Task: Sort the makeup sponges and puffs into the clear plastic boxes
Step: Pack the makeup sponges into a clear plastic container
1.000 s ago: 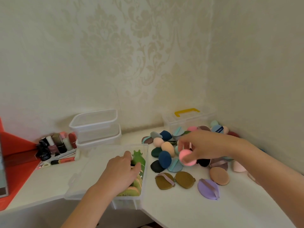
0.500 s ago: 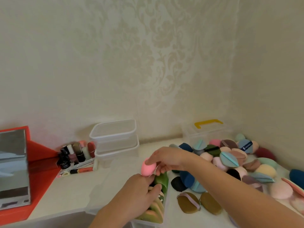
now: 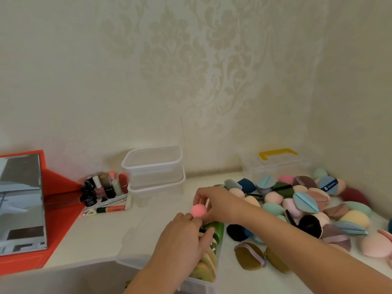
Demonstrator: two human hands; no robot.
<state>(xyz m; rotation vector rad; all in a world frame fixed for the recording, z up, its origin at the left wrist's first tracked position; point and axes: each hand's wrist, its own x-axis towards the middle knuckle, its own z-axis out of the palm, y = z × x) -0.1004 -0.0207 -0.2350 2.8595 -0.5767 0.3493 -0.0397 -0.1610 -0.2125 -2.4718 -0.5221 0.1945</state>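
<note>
**Partly hidden: pink sponge pinched over the near box**

From my feed, the nearest thing is the left hand (image 3: 182, 240). It lies palm down on a row of flat green and peach puffs (image 3: 209, 264) that stand on edge in the right side of an open clear plastic box (image 3: 131, 251). Its fingertips are tucked out of sight, so I cannot tell whether it grips anything. Its thumb lies against a dark green sponge (image 3: 217, 229) at the row's far end. The box's near edge is cut off by the bottom of the frame.

Just beyond, the right hand (image 3: 220, 205) pinches a round pink sponge (image 3: 198, 210) between thumb and fingertips. The sponge is above the box and touches the left hand's knuckles, or nearly so.

Right of the box, two olive puffs (image 3: 249, 254) lie flat, one half under the right forearm. Farther right spreads a heap of sponges and puffs (image 3: 305, 200), running off the frame's edge.

At the back stand two stacked clear containers (image 3: 153, 166) and a lidded clear box (image 3: 275, 168) with a yellow handle (image 3: 277, 152). Beside the containers are cosmetic bottles (image 3: 101, 187) with labels too small to read.
</note>
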